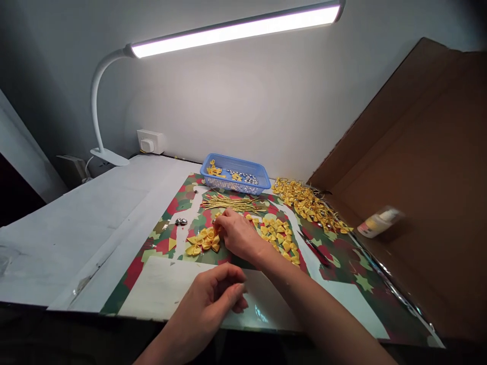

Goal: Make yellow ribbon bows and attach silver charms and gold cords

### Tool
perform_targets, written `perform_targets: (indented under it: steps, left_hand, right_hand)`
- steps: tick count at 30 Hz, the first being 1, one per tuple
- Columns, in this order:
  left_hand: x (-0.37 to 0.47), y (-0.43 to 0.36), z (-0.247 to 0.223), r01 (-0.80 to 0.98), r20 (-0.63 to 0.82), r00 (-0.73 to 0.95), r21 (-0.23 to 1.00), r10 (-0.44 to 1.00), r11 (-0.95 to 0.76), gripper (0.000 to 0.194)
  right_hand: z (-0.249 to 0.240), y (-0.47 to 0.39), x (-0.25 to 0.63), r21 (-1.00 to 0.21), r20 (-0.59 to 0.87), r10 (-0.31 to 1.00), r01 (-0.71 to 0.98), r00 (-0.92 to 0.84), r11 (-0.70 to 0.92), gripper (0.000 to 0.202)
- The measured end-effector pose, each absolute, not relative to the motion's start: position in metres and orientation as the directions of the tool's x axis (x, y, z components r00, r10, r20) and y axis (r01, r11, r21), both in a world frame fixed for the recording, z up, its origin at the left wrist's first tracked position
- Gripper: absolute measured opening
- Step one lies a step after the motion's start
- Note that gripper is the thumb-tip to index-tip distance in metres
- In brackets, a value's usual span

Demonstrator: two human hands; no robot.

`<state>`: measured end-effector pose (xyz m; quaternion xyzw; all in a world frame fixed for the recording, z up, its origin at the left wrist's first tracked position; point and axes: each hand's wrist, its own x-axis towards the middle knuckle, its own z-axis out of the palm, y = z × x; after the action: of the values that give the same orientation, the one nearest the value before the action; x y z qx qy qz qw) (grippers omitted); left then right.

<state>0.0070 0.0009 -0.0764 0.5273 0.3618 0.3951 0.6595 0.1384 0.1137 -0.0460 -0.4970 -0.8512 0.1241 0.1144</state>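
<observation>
My right hand (241, 235) reaches over the camouflage mat, its fingertips pinched on a yellow bow at the right side of a small pile of yellow bows (204, 241). Nearer to me, my left hand (215, 294) hovers above the white sheet (160, 289) with its fingers curled together; whether anything small is between them cannot be made out. More yellow bows (279, 235) are spread to the right of my right hand. Beyond it lies a bundle of thin yellow-green stems (232, 203). Several dark shiny beads (181, 222) sit left of the pile.
At the back stands a blue basket (236, 165) holding beads and bows. Finished-looking yellow bows with ties (308, 203) are heaped at right, near black tweezers (314, 248). A white bottle (378, 222) lies by the cardboard (418, 167). A lamp (236, 30) hangs above.
</observation>
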Motion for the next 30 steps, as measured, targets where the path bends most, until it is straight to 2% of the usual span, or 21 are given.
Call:
perform_targets:
  steps: [5,8,9,12,15,18,20,24,27,30]
  left_hand:
    - [0.007,0.002,-0.076,-0.153,-0.048,0.428,0.98,0.903,0.124,0.016]
    - [0.008,0.003,-0.075,-0.165,-0.046,0.422,0.978,0.905,0.127,0.018]
    - [0.008,0.004,-0.075,-0.172,-0.047,0.412,0.977,0.91,0.128,0.018]
    - [0.007,0.004,-0.076,-0.21,-0.061,0.322,0.968,0.945,0.134,0.02]
    - [0.004,0.005,-0.077,-0.267,-0.098,0.193,0.952,0.976,0.149,0.024]
    - [0.001,0.008,-0.074,-0.308,-0.148,0.156,0.932,0.977,0.19,0.032]
    - [0.002,0.009,-0.07,-0.314,-0.168,0.167,0.925,0.972,0.214,0.035]
    - [0.006,0.009,-0.062,-0.335,-0.192,0.21,0.907,0.959,0.255,0.025]
    - [0.01,0.009,-0.061,-0.443,-0.272,0.323,0.803,0.907,0.399,0.024]
    - [0.015,0.008,-0.063,-0.499,-0.305,0.429,0.704,0.85,0.505,0.03]
  right_hand:
    - [-0.043,0.11,0.143,-0.374,0.108,0.887,0.808,-0.449,0.455,0.019]
    - [-0.037,0.102,0.151,-0.447,0.167,0.894,0.777,-0.416,0.444,0.005]
    - [-0.034,0.098,0.155,-0.478,0.185,0.897,0.761,-0.401,0.438,0.007]
    - [-0.025,0.076,0.17,-0.587,0.217,0.911,0.698,-0.351,0.409,0.018]
    - [-0.017,0.048,0.182,-0.695,0.207,0.925,0.617,-0.319,0.369,0.015]
    - [-0.014,0.024,0.189,-0.774,0.173,0.933,0.542,-0.315,0.327,0.013]
    - [-0.017,0.014,0.191,-0.846,0.131,0.937,0.456,-0.325,0.276,0.012]
    - [-0.028,0.009,0.195,-0.959,0.063,0.945,0.242,-0.32,0.146,0.012]
    - [-0.038,0.009,0.2,-0.99,0.071,0.958,0.098,-0.277,0.102,0.021]
    - [-0.043,0.007,0.203,-0.991,0.091,0.958,0.068,-0.273,0.113,0.022]
